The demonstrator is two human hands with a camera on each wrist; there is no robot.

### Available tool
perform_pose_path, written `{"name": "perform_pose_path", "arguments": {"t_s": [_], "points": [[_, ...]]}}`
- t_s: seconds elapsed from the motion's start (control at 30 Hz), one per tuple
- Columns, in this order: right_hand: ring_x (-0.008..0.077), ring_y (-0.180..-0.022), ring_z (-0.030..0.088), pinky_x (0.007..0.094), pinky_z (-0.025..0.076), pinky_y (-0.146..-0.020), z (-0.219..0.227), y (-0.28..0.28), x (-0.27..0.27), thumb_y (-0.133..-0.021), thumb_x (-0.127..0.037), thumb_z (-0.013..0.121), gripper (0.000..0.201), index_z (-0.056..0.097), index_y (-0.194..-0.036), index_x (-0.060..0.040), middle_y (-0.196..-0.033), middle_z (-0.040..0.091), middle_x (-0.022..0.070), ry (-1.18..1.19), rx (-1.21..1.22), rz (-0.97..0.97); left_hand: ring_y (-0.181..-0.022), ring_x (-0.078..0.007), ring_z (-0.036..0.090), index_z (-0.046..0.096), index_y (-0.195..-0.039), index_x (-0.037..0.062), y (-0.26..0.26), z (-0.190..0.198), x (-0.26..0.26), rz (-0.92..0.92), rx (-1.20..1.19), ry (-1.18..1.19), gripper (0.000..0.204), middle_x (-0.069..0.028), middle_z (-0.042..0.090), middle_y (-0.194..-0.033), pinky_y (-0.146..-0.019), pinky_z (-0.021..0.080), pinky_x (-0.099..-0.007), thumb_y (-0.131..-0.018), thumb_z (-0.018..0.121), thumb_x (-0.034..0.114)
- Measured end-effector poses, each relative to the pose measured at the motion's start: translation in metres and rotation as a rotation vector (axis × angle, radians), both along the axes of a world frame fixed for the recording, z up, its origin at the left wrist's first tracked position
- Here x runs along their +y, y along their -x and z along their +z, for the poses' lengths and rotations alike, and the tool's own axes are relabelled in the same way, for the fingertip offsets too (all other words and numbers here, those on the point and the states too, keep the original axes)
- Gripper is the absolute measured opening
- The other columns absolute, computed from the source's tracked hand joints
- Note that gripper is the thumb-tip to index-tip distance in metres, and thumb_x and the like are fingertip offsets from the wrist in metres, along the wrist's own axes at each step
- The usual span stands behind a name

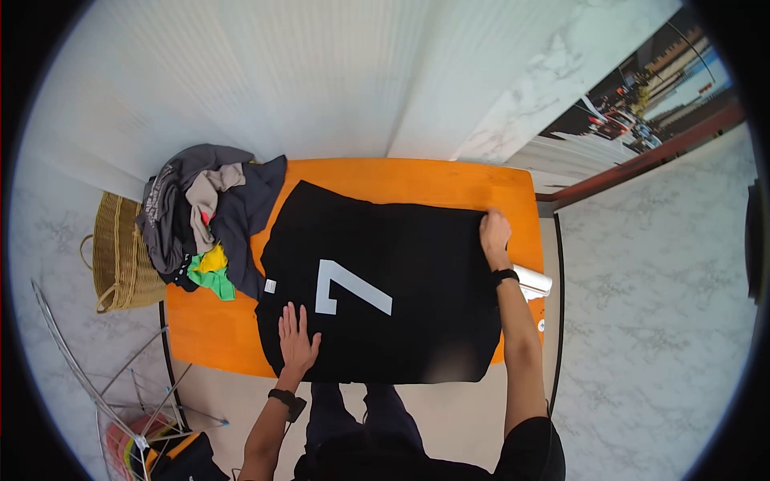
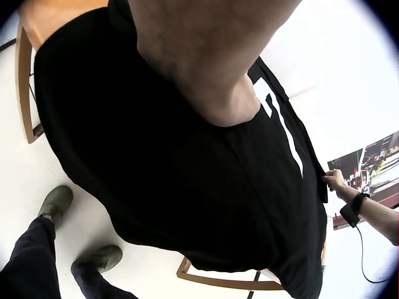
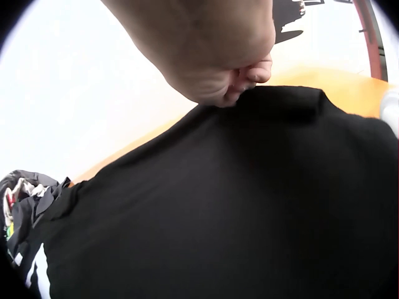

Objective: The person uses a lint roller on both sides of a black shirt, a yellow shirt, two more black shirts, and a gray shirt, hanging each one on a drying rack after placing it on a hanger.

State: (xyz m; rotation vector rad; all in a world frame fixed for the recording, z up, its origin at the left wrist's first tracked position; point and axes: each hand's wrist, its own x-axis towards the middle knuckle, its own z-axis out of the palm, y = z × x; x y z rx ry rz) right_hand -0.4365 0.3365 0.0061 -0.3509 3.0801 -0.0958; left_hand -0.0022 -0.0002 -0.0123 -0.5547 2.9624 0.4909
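A black shirt (image 1: pixel 437 297) with a large white number 7 (image 1: pixel 350 289) lies spread over the orange table (image 1: pixel 216 345). Near the number and a small white label (image 1: pixel 270 286), my left hand (image 1: pixel 297 343) rests flat on the cloth, fingers straight. At the far right corner my right hand (image 1: pixel 496 231) pinches the shirt's edge between curled fingers. The right wrist view has this hand (image 3: pixel 230 68) at the far edge of the black cloth (image 3: pixel 206 199), partly raised there. In the left wrist view, cloth hangs over the table's near edge.
A heap of grey and coloured clothes (image 1: pixel 172 220) lies at the table's left end, beside a wicker basket (image 1: pixel 120 264). A white roll (image 1: pixel 532 282) sits by my right forearm. Lower left stands a metal rack (image 1: pixel 140 441). The wall borders the table's far side.
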Motion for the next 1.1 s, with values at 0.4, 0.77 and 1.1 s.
{"name": "perform_pose_path", "arguments": {"t_s": [0.4,0.77,1.1], "points": [[0.0352,-0.104,0.055,0.0404,0.053,-0.084,-0.001,-0.118,-0.264,-0.078,-0.023,0.072,0.063,0.05,-0.135,-0.0056,-0.133,0.049,0.0195,0.391,0.06,0.743,-0.148,-0.0386,0.013,0.023,-0.154,0.0061,0.001,0.004,-0.004,0.029,-0.032,-0.108,0.078,-0.0231,0.012,-0.16,-0.12,0.012,-0.0504,-0.09,0.056,0.036],[0.0401,-0.097,0.061,0.0469,0.048,-0.085,-0.002,0.002,-0.302,-0.09,-0.017,0.059,0.026,0.065,-0.112,-0.0031,-0.109,0.063,0.0215,0.626,0.201,0.287,-0.143,-0.0424,0.026,0.031,-0.151,0.0068,0.009,0.009,-0.025,0.07,0.229,-0.251,0.075,-0.0239,0.024,-0.156,-0.116,0.022,-0.0519,-0.087,0.063,0.029],[0.0376,-0.117,0.053,0.0435,0.042,-0.101,0.026,-0.101,-0.173,-0.089,-0.014,0.064,0.039,0.057,-0.126,-0.0017,-0.122,0.059,0.0187,0.491,0.262,0.186,-0.144,-0.0387,0.025,0.049,-0.136,-0.0045,0.057,0.021,-0.153,0.106,0.215,0.12,0.06,-0.022,0.028,-0.155,-0.116,0.022,-0.0501,-0.086,0.065,0.024]]}}
